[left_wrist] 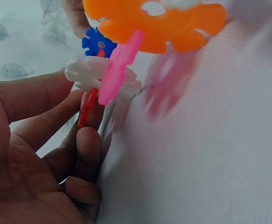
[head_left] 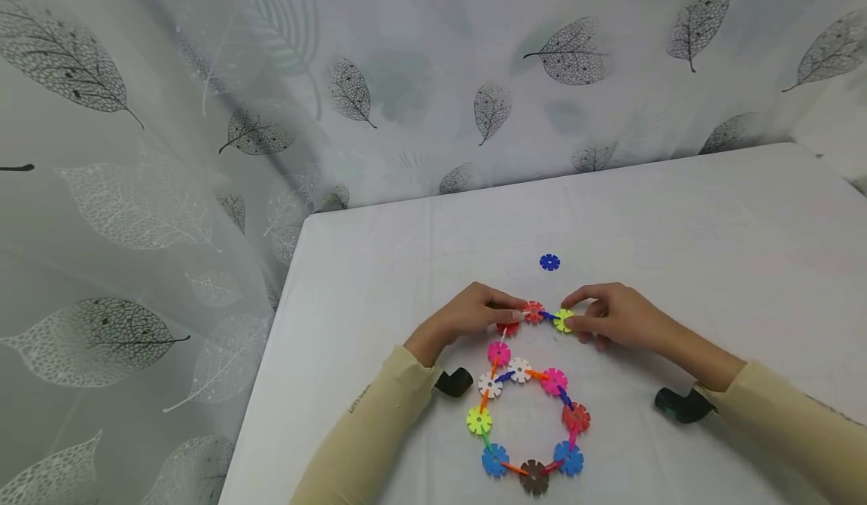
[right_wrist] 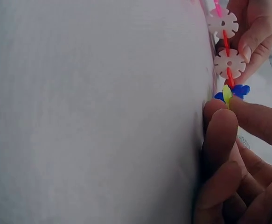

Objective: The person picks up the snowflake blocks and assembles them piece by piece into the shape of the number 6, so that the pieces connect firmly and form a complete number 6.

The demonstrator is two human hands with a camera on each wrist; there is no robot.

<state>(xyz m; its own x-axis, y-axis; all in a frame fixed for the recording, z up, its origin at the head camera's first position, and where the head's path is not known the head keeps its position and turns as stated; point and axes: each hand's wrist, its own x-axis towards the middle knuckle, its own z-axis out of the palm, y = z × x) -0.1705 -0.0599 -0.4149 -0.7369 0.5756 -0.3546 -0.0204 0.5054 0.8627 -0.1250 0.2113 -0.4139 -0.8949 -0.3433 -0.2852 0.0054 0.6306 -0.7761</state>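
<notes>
A chain of notched plastic snowflake discs lies on the table, its lower part closed into a ring with a brown disc point(head_left: 534, 478) at the bottom. From the ring a branch runs up through a pink disc point(head_left: 499, 353) to a red disc point(head_left: 534, 311). My left hand point(head_left: 470, 313) pinches the branch at its upper left, near a white disc point(right_wrist: 230, 63). At the branch's other end my right hand point(head_left: 619, 317) pinches a yellow disc point(head_left: 563, 320) between thumb and finger; it meets a blue disc point(right_wrist: 240, 90).
A loose dark blue disc point(head_left: 549, 263) lies on the white-covered table point(head_left: 379, 264) beyond the hands. Black wrist mounts point(head_left: 454, 382) stick out from both sleeves. A leaf-patterned curtain point(head_left: 420, 76) hangs behind and to the left of the table.
</notes>
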